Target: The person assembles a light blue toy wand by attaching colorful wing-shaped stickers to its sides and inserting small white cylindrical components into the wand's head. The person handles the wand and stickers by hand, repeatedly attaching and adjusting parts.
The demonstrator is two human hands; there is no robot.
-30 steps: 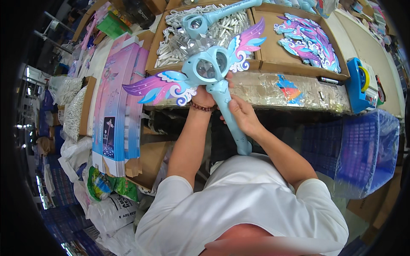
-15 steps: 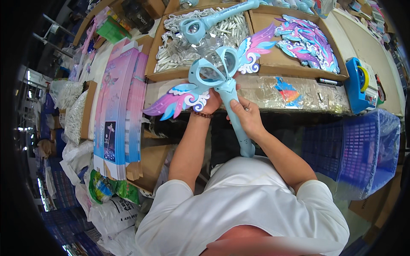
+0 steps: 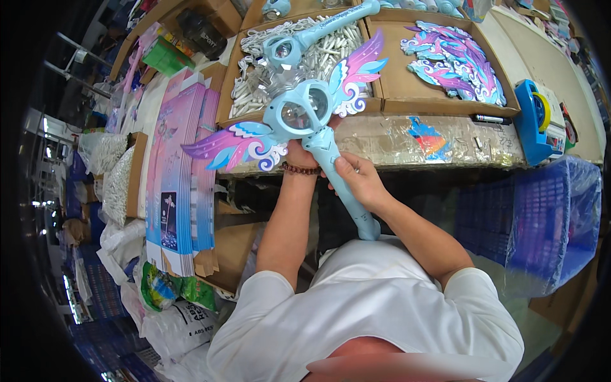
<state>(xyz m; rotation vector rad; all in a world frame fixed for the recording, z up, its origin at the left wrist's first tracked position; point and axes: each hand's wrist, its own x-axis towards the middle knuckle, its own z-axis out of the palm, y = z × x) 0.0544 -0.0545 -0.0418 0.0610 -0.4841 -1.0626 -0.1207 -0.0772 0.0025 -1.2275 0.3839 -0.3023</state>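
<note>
A light blue toy wand (image 3: 328,153) slants across in front of me, its lower end close to my white shirt. The ring-shaped head holds a clear ball, and a pink, purple and blue wing (image 3: 359,73) spreads from one side, with a matching wing (image 3: 238,146) on the other. Behind the wand's neck, my left hand (image 3: 301,155) supports it; most of its fingers are hidden by the head. My right hand (image 3: 359,183) is closed around the handle, thumb on top. Another light blue wand (image 3: 324,28) lies across a carton beyond, without wings.
That carton (image 3: 375,105) contains white cabled parts (image 3: 324,54); a neighbouring one holds loose wings (image 3: 455,63). Printed flat boxes (image 3: 172,172) stand at left. At right are a blue tape dispenser (image 3: 531,127), a black marker (image 3: 491,120) and a plastic-lined blue crate (image 3: 541,216).
The wand's head has swung left and slightly nearer. Its ring halves, spread apart before, sit closer together around the clear ball. Both hands keep their hold.
</note>
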